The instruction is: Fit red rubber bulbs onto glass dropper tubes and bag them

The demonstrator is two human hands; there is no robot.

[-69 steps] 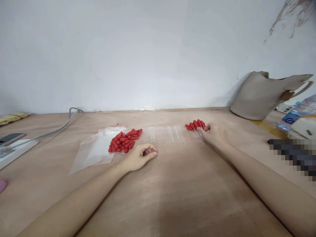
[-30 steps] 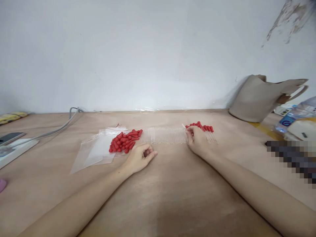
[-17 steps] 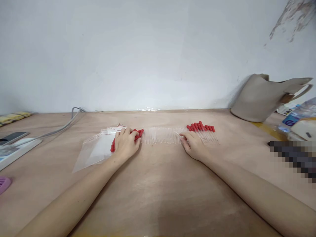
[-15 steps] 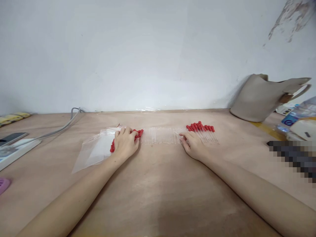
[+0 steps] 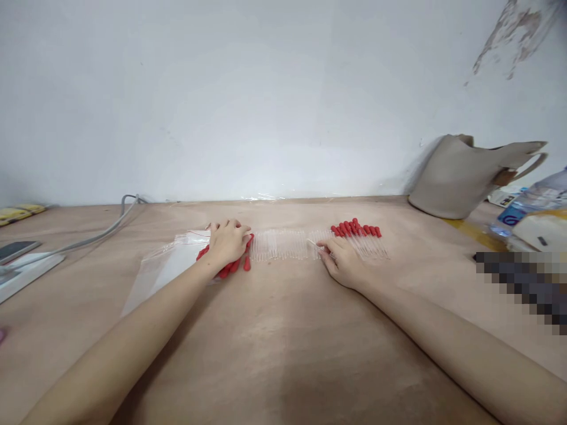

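Hooking its bent fingers down over the loose pile, the left hand (image 5: 228, 243) covers most of the red bulbs (image 5: 234, 266), left of the frame's centre. Whether it pinches one cannot be told, since the fingertips are hidden. A second ago it lay curled below that pile; now it is on top, and several bulbs have spread out under the wrist, one lying a little apart on its right. The right hand (image 5: 345, 262), right of centre, has come leftward from the capped tubes (image 5: 354, 227), thumb and fingertips pinching one clear tube (image 5: 312, 242) that points up and left. So, it seems, one hand has a tube ready while the other sorts among bulbs.

Between the hands runs a row of clear tubes (image 5: 279, 244), side by side across the middle of the frame. Just beyond the right hand lie the capped tubes, red ends towards the top of the frame.

Left of the pile, a flat plastic bag (image 5: 144, 280) lies partly under the forearm; a white patch shows in or beneath it, which I cannot say. Farther out, at the right, stands a grey-beige bag (image 5: 452, 177), its inside out of sight; past it, a clear bottle (image 5: 547, 192) with a blue label, contents unclear.
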